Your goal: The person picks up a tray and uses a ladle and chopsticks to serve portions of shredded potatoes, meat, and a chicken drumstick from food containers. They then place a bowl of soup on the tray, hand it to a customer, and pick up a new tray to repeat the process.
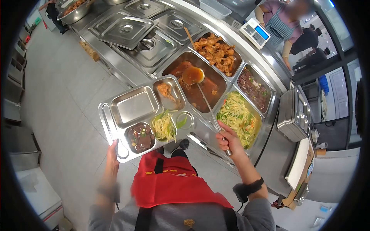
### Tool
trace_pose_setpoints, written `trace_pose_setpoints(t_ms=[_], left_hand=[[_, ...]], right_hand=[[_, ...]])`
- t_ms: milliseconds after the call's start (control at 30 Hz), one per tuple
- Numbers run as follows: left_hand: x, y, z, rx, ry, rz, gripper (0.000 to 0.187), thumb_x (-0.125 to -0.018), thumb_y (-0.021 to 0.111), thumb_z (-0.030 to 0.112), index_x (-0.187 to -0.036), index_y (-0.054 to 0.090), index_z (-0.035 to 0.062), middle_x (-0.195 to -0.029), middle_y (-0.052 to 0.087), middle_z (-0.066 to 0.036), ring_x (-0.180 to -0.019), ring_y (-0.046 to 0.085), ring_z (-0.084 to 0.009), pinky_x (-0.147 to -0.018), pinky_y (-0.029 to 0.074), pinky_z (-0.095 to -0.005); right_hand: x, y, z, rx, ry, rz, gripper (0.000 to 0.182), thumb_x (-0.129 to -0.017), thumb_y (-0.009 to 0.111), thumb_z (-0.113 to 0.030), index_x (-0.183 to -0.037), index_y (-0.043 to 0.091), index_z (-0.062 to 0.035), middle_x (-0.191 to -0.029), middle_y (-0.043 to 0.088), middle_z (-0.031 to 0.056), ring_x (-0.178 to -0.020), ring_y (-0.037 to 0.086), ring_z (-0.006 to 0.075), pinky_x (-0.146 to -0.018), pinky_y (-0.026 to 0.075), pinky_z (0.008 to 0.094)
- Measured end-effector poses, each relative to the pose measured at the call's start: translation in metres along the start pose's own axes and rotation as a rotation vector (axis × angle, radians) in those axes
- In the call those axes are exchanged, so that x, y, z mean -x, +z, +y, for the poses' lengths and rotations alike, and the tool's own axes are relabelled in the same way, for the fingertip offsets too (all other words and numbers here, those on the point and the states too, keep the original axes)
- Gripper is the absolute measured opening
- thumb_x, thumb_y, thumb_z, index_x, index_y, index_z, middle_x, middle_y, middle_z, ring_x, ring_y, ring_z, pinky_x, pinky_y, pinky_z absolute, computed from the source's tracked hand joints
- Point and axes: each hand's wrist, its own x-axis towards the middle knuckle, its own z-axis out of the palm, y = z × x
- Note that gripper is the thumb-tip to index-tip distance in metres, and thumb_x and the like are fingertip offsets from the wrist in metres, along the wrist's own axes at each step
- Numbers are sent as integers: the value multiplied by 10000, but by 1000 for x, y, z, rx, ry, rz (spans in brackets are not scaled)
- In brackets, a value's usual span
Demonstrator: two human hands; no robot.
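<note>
My left hand (112, 154) grips the near left corner of a steel compartment tray (135, 104). On the tray lie a chicken drumstick (166, 92), shredded vegetables (163, 126) and dark sliced meat (140, 138); its large compartment is bare. My right hand (228, 141) is closed round the handle of a ladle (194, 76). The ladle's bowl, full of reddish-brown sauce, is over the deep pan of sauce (210, 90). The tray's right edge reaches close to that pan.
Pans of drumsticks (217, 54), sliced meat (252, 88) and shredded vegetables (239, 119) surround the sauce pan. Lidded pans (146, 44) stand further left. Stacked trays (293, 115) sit at right. Behind a scale (255, 32) stands a person in a checked apron (278, 27).
</note>
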Motion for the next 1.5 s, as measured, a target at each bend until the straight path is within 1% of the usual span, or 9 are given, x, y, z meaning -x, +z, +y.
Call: trace_pose_setpoints(t_ms=[500, 800, 1000, 1100, 1167, 1233, 1300, 1400, 1500], left_hand=[[-18, 41, 1, 23, -29, -42, 311, -777, 609, 182, -1034, 529, 28, -903, 576, -39, -800, 555, -133, -703, 461, -255], [1, 60, 17, -14, -31, 18, 311, -785, 591, 171, -1046, 517, 21, -904, 576, -45, -795, 556, -140, -705, 469, -261], [3, 66, 16, -25, -63, -25, 301, -789, 588, 169, -1041, 514, 23, -939, 564, -61, -825, 551, -159, -709, 476, -291], [-11, 62, 9, -69, -35, 22, 300, -788, 596, 170, -1037, 512, 25, -938, 561, -65, -828, 552, -163, -713, 482, -314], [3, 91, 28, -14, -44, -58, 303, -794, 605, 193, -1021, 511, 16, -879, 574, -64, -781, 571, -162, -689, 498, -314], [16, 129, 44, 24, -11, -144, 320, -797, 603, 187, -1030, 489, 0, -873, 575, -77, -734, 591, -163, -622, 528, -311], [32, 182, 52, 88, 8, -159, 347, -799, 603, 184, -1052, 461, -5, -866, 568, -74, -726, 594, -164, -615, 533, -316], [51, 247, 53, 39, 12, -255, 244, -823, 571, 209, -954, 524, 8, -853, 575, -69, -735, 581, -146, -677, 511, -280], [62, 311, 48, 95, 39, -274, 261, -817, 585, 228, -934, 526, 4, -844, 571, -67, -720, 582, -151, -677, 511, -279]], right_hand=[[49, 30, 0, 201, 27, -19, 471, -857, 438, -54, -1307, 350, -160, -697, 414, 6, -473, 298, 34, -376, 239, 158], [35, 8, 36, 1016, -460, 35, 489, -850, 442, -28, -1313, 357, -163, -661, 421, -12, -465, 336, 42, -393, 289, 189], [79, 0, 16, 224, -130, 136, 477, -837, 422, -31, -1295, 376, -156, -622, 422, -8, -444, 327, 54, -379, 273, 191], [94, -50, 29, -14, -257, 275, 493, -809, 389, -30, -1287, 380, -150, -497, 391, 24, -330, 263, 75, -307, 230, 204], [103, -96, 51, 329, -495, 367, 475, -797, 390, -67, -1271, 376, -78, -534, 424, 28, -373, 369, 87, -282, 266, 191], [123, -165, 66, 512, -420, 496, 370, -840, 503, -131, -1191, 457, -24, -751, 572, 52, -548, 536, 208, -478, 433, 349], [133, -242, 84, 1502, -811, 711, 365, -832, 507, -169, -1172, 462, -42, -843, 611, 151, -638, 596, 278, -512, 453, 387], [143, -219, 51, 1686, 44, 783, 352, -838, 470, -199, -1156, 474, -50, -987, 579, 224, -820, 601, 339, -651, 478, 412], [143, -221, 41, 1602, -61, 775, 359, -845, 428, -225, -1158, 491, -61, -1085, 541, 221, -947, 549, 356, -786, 446, 424]])
